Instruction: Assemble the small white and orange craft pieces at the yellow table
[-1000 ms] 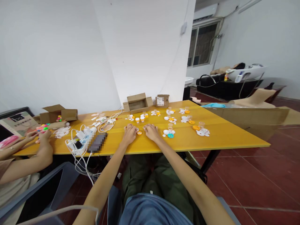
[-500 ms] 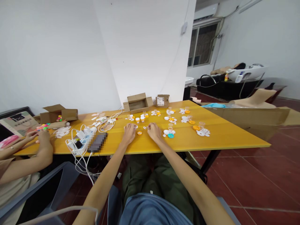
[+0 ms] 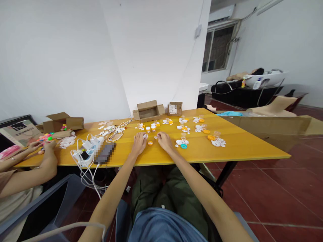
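My left hand (image 3: 139, 144) is closed, fingers curled round a small round white plastic part (image 3: 145, 136) that shows at the fingertips. My right hand (image 3: 165, 141) is closed too, with its fingertips close beside a small flat white piece (image 3: 155, 137). Whether they touch that piece or hold something else, I cannot make out. Between the hands, an orange-and-white round piece (image 3: 150, 143) lies on the yellow table (image 3: 156, 156). Just beyond stand two small white-and-orange cups (image 3: 148, 129). A teal disc (image 3: 183, 146) lies right of my right hand, beside white discs (image 3: 178, 142).
More clusters of white parts (image 3: 219, 143) and orange rings (image 3: 211, 137) spread rightward. Cardboard boxes (image 3: 148, 112) stand at the back edge. A power strip (image 3: 91, 149) with cables and a dark device (image 3: 106, 154) lie at left. A co-worker's hands (image 3: 47, 146) handle colourful balls farther left.
My right hand has shifted slightly left, nearer the flat white piece. The white part in my left hand shows more clearly. The co-worker's hand has moved slightly among the balls.
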Motion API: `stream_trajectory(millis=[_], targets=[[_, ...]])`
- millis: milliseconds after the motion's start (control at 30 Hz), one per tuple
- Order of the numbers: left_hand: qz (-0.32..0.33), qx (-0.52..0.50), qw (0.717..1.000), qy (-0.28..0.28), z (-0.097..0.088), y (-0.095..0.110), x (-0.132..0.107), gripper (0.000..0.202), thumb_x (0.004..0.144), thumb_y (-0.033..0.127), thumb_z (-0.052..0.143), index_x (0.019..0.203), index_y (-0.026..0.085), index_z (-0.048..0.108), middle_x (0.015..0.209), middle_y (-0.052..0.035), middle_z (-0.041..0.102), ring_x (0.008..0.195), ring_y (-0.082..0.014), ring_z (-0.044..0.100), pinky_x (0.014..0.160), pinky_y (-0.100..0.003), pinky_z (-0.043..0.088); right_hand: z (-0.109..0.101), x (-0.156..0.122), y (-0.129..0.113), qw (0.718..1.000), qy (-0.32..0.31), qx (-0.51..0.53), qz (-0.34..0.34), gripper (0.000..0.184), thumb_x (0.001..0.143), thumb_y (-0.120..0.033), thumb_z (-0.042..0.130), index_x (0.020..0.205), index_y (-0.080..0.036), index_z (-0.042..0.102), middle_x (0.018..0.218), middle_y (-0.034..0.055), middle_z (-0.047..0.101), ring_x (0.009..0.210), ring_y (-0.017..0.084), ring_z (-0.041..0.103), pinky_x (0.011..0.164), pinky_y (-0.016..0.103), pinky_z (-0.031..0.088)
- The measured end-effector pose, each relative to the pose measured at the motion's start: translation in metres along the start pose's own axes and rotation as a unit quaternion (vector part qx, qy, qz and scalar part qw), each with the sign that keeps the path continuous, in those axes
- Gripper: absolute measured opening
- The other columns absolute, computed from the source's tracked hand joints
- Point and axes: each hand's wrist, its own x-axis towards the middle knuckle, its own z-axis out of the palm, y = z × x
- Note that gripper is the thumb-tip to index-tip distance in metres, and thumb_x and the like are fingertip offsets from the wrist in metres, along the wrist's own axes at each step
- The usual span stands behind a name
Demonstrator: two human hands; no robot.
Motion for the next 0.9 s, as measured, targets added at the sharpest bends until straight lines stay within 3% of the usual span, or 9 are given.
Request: stream_trajectory(millis=[200,500,900], targets=[[0.010,-0.025,1.000,-0.005,-0.003,0.002,-0.001,0.022,0.099,0.036,0.053,0.113,0.026,0.066,0.107,-0.0082,0.066,0.106,-0.0257,0.060,0.098,-0.038,0.044,-0.002,0.001,0.000,0.997,0.012,0.074,-0.032,0.025,0.095,-0.020,0.043,0.088,-0.024,0.067,0.092,0.0050,0.073,0.089,0.022,0.066,0.080,0.030,0.049],[0.027,-0.067,0.996,-0.043,-0.008,0.008,-0.001,0.026,0.096,0.035,0.057,0.120,0.026,0.064,0.113,-0.0087,0.067,0.108,-0.0251,0.062,0.099,-0.038,0.046,-0.005,-0.006,-0.011,0.975,-0.029,0.188,-0.118,0.026,0.098,-0.032,0.045,0.105,-0.023,0.069,0.108,0.0050,0.074,0.094,0.020,0.067,0.088,0.031,0.051],[0.112,-0.048,0.992,-0.029,-0.004,0.001,-0.002,0.032,0.098,0.039,0.056,0.126,0.024,0.059,0.108,-0.0078,0.067,0.101,-0.0230,0.065,0.092,-0.037,0.052,0.000,-0.005,-0.009,0.941,-0.062,0.289,-0.166,0.014,0.090,-0.034,0.060,0.091,-0.026,0.071,0.098,0.0025,0.074,0.084,0.018,0.067,0.073,0.028,0.052]])
